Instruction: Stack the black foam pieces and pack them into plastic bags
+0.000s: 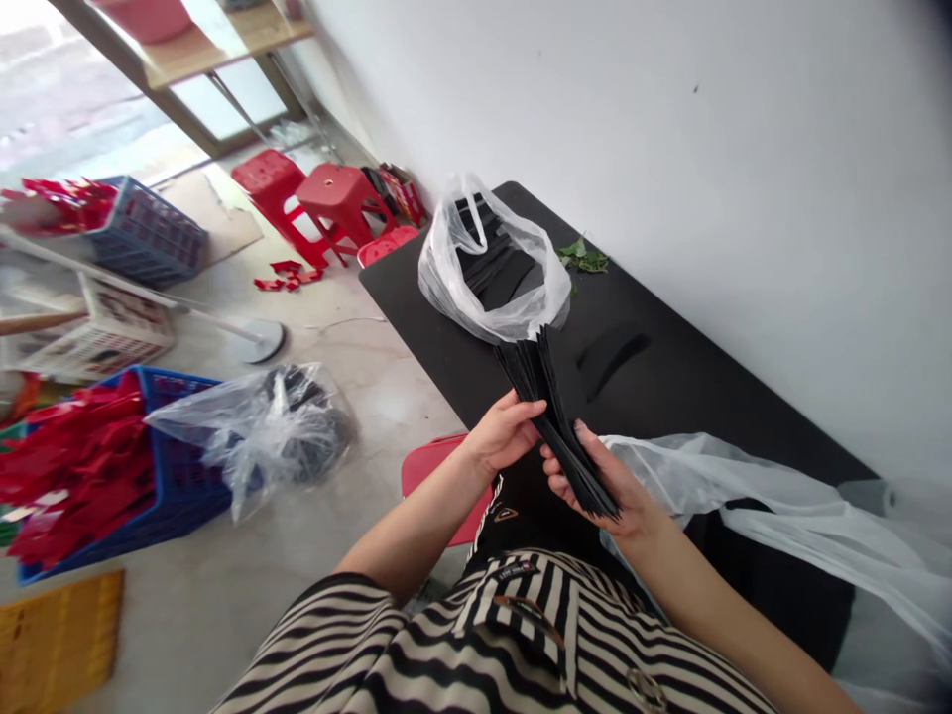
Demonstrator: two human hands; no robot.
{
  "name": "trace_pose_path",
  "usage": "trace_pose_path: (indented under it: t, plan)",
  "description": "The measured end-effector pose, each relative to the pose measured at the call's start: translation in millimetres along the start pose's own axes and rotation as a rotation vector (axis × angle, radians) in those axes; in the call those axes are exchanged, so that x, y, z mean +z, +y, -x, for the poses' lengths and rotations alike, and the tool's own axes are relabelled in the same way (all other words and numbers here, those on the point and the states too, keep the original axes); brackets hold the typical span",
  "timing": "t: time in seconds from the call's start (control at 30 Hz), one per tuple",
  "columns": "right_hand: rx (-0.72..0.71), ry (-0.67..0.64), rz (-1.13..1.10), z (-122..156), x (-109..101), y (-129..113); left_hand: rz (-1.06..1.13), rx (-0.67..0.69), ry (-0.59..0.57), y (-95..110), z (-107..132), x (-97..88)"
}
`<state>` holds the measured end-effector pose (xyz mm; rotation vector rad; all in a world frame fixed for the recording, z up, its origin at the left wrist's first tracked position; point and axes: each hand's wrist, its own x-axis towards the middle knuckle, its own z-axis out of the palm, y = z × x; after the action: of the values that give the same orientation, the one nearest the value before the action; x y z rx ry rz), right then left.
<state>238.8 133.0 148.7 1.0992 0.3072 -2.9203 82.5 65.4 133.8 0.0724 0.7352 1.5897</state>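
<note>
Between my two hands is a bundle of thin black strips (561,428), fanned out at its ends. My left hand (510,431) grips it near the upper part, thumb on top. Lower down, my right hand (595,481) is closed round the other end. Just beyond the bundle, a white plastic bag (465,297) stands open on the black table (691,382), with more black strips (498,263) inside. To the right of my right hand, another white plastic bag (691,471) lies by a black item (773,575), whose kind I cannot make out.
Green leaves (584,256) lie on the table near the wall. On the floor to the left are a blue crate (185,436) of red pieces, a tied clear bag (283,426), a white basket (123,317) and red stools (346,198). A red seat (431,466) is beside my left forearm.
</note>
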Motion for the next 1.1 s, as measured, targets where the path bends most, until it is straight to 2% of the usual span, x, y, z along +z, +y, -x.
trace_pose_path:
  t: [0.23, 0.47, 0.6, 0.67, 0.77, 0.83, 0.97, 1.1]
  plan:
    - [-0.02, 0.057, 0.053, 2, -1, 0, 0.061, -0.011, -0.004, -6, -2, -6.5]
    - [-0.065, 0.16, 0.353, 6, 5, -2, 0.116, -0.059, -0.011, -13, -8, -14.6]
    - [-0.117, 0.194, 0.433, 9, 4, -2, 0.169, -0.104, -0.017, -6, -16, -17.0]
    - [-0.106, 0.196, 0.444, 9, -1, -2, 0.182, -0.068, -0.035, 0, -20, -15.5]
    - [-0.061, 0.162, 0.384, 7, -10, -1, 0.17, 0.018, -0.058, 8, -25, -11.2]
    - [-0.018, 0.118, 0.264, 6, -13, 0, 0.147, 0.03, -0.043, 11, -29, -9.0]
    - [0.063, -0.005, -0.007, 5, -13, -2, 0.112, -0.023, 0.055, 10, -34, -9.6]
    - [0.132, -0.063, -0.147, 5, -12, -4, 0.117, -0.054, 0.164, 8, -38, -13.1]
